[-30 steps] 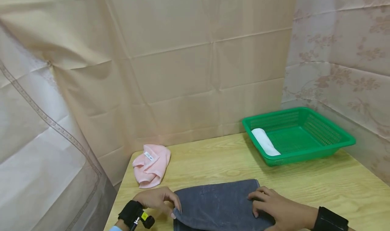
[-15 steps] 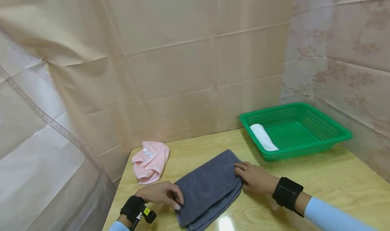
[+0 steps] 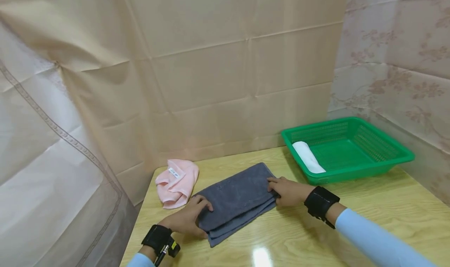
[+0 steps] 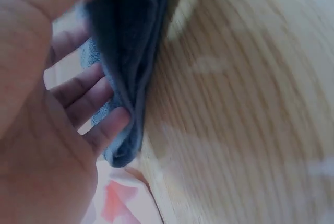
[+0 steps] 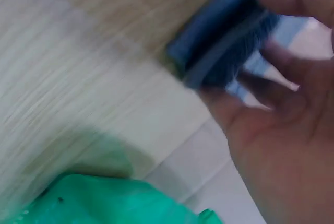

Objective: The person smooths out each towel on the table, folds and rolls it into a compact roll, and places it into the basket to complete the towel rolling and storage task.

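Note:
A dark grey folded towel [image 3: 235,196] lies slantwise on the table, its layers showing along the near edge. At its left end, my left hand [image 3: 188,218] grips the towel; the left wrist view shows the fingers [image 4: 86,91] on one side of the folded layers, with the thumb's tip out of sight. On the right end, my right hand [image 3: 289,190] holds the towel's edge between thumb and fingers. Seen from the right wrist, the folded layers [image 5: 224,41] sit between them, somewhat blurred.
A crumpled pink cloth [image 3: 177,183] with a white label lies just beyond my left hand. At the back right stands a green basket [image 3: 365,173] with a rolled white towel [image 3: 308,157] along its left side. Draped fabric [image 3: 225,83] borders the wooden table [image 3: 302,243].
The grey towel has turned slantwise and shifted away from me. My right hand moved from its top to its right edge, and my left hand followed along the left end.

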### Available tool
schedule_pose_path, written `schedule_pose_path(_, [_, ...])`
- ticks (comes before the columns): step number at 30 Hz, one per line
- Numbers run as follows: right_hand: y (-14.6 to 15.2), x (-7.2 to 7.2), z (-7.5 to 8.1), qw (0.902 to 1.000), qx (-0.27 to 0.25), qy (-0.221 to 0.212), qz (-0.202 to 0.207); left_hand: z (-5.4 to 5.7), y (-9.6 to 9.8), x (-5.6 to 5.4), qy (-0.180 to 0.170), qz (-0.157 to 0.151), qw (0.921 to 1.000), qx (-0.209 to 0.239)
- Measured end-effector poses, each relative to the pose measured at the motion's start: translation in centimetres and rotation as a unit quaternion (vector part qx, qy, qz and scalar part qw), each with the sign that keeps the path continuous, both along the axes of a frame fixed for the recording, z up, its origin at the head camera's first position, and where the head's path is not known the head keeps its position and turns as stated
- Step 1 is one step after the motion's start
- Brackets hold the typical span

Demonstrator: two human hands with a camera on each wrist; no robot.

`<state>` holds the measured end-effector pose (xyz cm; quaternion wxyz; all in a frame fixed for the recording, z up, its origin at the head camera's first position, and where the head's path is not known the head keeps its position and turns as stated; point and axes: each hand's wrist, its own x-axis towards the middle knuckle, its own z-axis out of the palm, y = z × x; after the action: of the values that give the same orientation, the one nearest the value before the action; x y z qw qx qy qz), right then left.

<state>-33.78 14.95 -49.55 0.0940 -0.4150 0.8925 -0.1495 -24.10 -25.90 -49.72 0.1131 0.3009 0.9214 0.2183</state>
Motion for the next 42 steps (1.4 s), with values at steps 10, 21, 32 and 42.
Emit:
schedule_pose_path(10, [0.5, -0.2, -0.4, 0.981, -0.04, 0.187, 0.034, 1.2, -0.7, -0.6, 0.019, 0.025, 0.9935, 0.109])
schedule_pose_path(21, [0.7, 0.2, -0.7, 0.98, -0.026, 0.195, 0.028, 1.6, 0.5, -0.2, -0.103, 0.031, 0.9592, 0.262])
schedule_pose_path(32, [1.6, 0.6, -0.9, 0.9823, -0.082, 0.157, -0.059, 0.8, 0.6, 0.2, -0.171, -0.062, 0.9689, 0.168])
schedule_pose_path(42, [1.1, 1.1, -1.1, 0.984, -0.074, 0.141, -0.08, 1.1, 2.2, 0.5, -0.295, -0.142, 0.9314, 0.16])
